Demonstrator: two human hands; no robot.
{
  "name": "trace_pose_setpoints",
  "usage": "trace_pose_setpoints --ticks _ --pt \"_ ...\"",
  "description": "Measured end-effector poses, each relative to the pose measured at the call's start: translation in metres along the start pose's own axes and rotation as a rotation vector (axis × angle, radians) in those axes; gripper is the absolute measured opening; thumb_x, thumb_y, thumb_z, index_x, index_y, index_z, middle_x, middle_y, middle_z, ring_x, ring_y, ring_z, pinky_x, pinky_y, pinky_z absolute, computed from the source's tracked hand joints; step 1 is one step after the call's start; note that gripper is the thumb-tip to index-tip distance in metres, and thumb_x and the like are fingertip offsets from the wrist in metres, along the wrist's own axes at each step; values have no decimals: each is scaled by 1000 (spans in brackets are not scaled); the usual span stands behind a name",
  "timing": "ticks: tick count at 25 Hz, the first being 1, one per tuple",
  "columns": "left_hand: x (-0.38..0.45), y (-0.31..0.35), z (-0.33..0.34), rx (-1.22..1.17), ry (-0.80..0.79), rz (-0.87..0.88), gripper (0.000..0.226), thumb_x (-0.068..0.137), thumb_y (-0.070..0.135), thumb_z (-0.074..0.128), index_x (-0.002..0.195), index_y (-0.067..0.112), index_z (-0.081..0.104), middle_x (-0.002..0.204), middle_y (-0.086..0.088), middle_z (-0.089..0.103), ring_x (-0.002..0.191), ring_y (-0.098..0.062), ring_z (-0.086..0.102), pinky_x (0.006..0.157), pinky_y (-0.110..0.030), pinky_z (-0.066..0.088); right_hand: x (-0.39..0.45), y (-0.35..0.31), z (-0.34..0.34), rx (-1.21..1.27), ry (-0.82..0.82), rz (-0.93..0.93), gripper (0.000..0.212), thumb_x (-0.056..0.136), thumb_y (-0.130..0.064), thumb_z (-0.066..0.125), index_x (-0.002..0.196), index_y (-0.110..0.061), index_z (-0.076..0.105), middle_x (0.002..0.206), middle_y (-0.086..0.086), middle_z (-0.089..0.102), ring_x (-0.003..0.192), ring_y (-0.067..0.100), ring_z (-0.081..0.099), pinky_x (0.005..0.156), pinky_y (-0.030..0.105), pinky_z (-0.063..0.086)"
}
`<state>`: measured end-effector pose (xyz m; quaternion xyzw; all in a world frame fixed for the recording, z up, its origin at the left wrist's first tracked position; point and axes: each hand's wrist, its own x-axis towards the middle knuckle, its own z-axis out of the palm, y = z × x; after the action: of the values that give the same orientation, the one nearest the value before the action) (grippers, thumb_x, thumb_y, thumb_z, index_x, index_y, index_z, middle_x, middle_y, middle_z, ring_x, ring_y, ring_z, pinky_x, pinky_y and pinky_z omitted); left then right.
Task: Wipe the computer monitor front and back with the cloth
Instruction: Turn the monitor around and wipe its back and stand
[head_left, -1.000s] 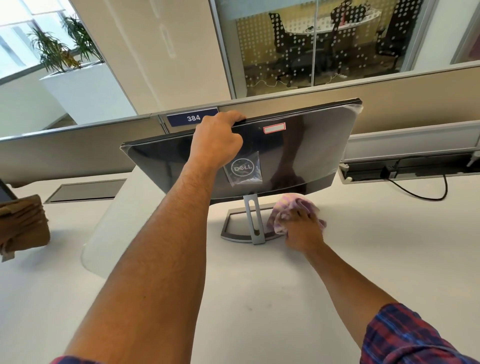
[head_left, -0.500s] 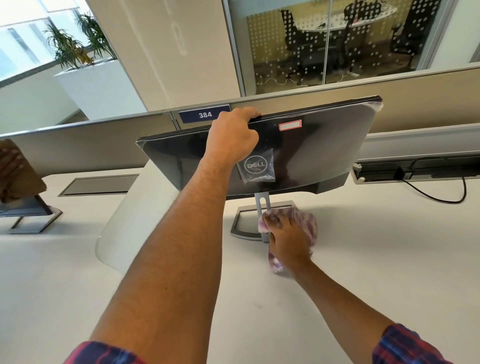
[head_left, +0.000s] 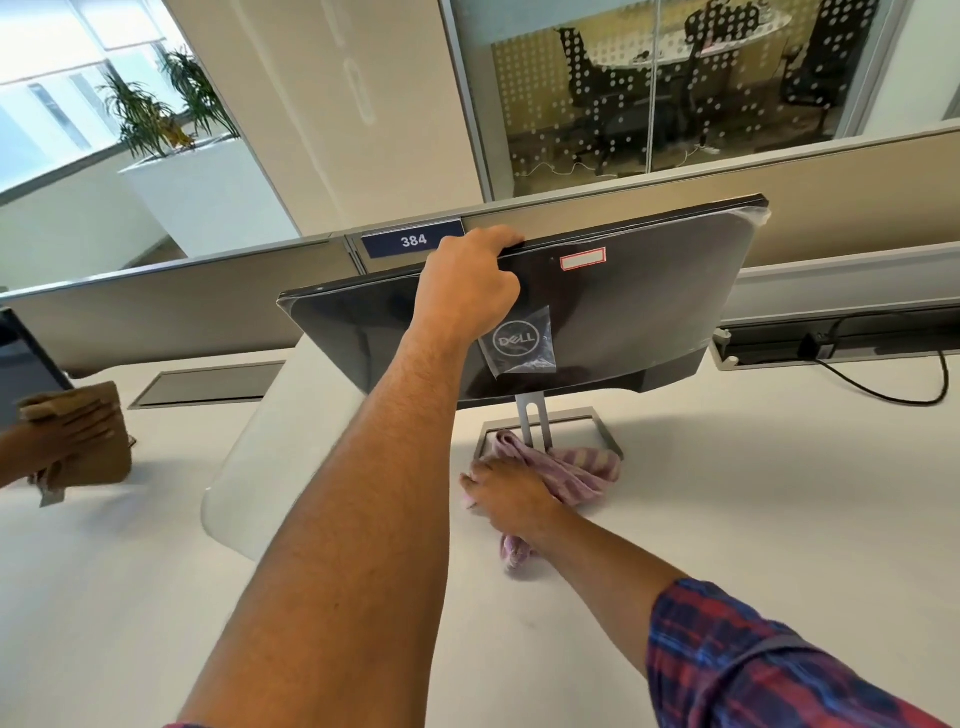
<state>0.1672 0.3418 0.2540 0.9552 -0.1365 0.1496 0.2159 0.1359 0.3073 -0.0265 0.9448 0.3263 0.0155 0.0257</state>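
At about ten o'clock in our view a white planter box holds green leafy plants; nothing else before us serves as a container.

Our left hand reaches up toward twelve o'clock, forearm bare, its fingers curled over the top edge of the Dell monitor and clamped there, thumb against the rear panel. Our right hand lies lower, at about one o'clock from the left forearm, palm down with the fingers pressed together on the pink striped cloth; a plaid sleeve is rolled up on that arm.

The monitor stands on the white desk with its glossy dark back facing us, tilted so the top leans our way. Clear film clings to its corners, a loose plastic patch covers the round logo, and a red-bordered white sticker sits near the top edge. Its slim grey stand rises from an open rectangular base. The cloth is bunched on the desk at the foot of the stand, lying over the near edge of the base and trailing toward us beneath the wrist.

At nine o'clock another person's hand presses a brown cloth beside a second screen. A blue plate marked 384 sits on the partition at eleven o'clock from the monitor.
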Motion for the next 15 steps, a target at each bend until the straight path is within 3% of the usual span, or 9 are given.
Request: trace_pose_setpoints --ticks 3,5,8,11,12,15 --pt "2 -3 1 -3 3 8 47 90 9 52 133 26 61 119 1 70 104 -19 62 89 -39 57 4 3 8 23 -65 32 54 89 -12 62 141 -15 49 140 7 52 115 28 58 79 38 53" --pt "4 -4 1 -6 15 3 49 90 7 51 134 26 60 122 1 69 106 -19 62 90 -39 57 2 7 14 25 -98 18 43 89 -11 61 132 -15 59 132 8 57 108 27 61 75 37 53" --pt "4 -3 1 -1 25 -5 51 89 6 51 135 26 60 124 1 69 107 -19 62 92 -38 56 -18 22 24 212 -168 70 21 93 -20 58 110 -18 70 118 7 66 106 27 61 90 44 51" --pt "6 -4 1 4 27 -9 52 88 6 51 135 26 60 124 1 68 105 -19 63 91 -36 55 -53 45 31 284 -155 30 21 91 -26 60 109 -23 71 117 1 66 110 27 60 95 44 49" --pt "7 -4 2 6 29 -9 51 88 7 51 135 26 60 124 1 68 104 -19 63 90 -36 55 -66 54 31 288 -106 21 22 91 -24 62 110 -23 72 119 2 67 112 27 60 96 44 50" --pt "9 -4 3 10 31 -5 50 88 9 52 134 28 61 121 2 69 100 -17 62 89 -36 55 -93 85 38 268 253 28 37 82 -8 76 118 -16 73 128 4 69 122 26 62 105 42 50"
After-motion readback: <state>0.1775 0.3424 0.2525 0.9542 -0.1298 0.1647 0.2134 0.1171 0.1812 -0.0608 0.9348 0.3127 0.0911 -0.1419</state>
